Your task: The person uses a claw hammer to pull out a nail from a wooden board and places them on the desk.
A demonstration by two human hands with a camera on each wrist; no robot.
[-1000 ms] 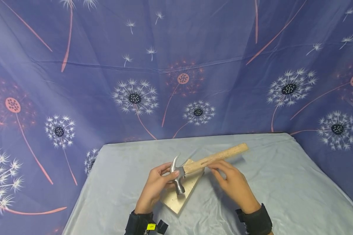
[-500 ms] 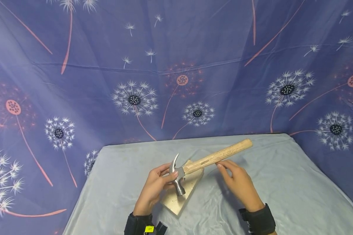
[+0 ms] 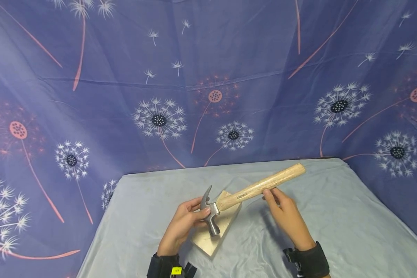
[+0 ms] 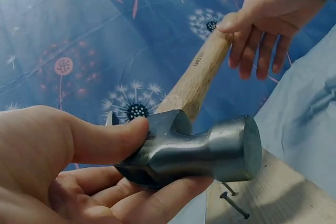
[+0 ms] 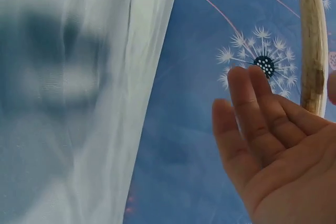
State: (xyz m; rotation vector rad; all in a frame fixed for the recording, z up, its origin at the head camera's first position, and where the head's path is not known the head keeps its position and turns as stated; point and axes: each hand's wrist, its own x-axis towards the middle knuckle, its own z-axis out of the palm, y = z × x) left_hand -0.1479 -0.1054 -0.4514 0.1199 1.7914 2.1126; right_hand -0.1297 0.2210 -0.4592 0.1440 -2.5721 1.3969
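Note:
A claw hammer (image 3: 258, 188) with a pale wooden handle is held above a wooden board (image 3: 210, 243). My left hand (image 3: 185, 220) grips its steel head, thumb on the near side and fingers beneath, as the left wrist view also shows. The claw points away and the striking face towards me. My right hand (image 3: 285, 212) pinches the handle around its middle between thumb and forefinger; its other fingers (image 5: 247, 111) extend loosely. Beneath the hammer head, a nail (image 4: 234, 205) stands out of the board, with another partly hidden behind it.
The board lies at a slant on a table covered with a pale satin cloth (image 3: 333, 216). Behind the table hangs a blue curtain (image 3: 264, 96) with a dandelion print. Black straps (image 3: 307, 260) circle both wrists.
My right hand has slid along the handle towards its end, moving right. The handle's end has shifted slightly up and right. My left hand keeps its grip on the head.

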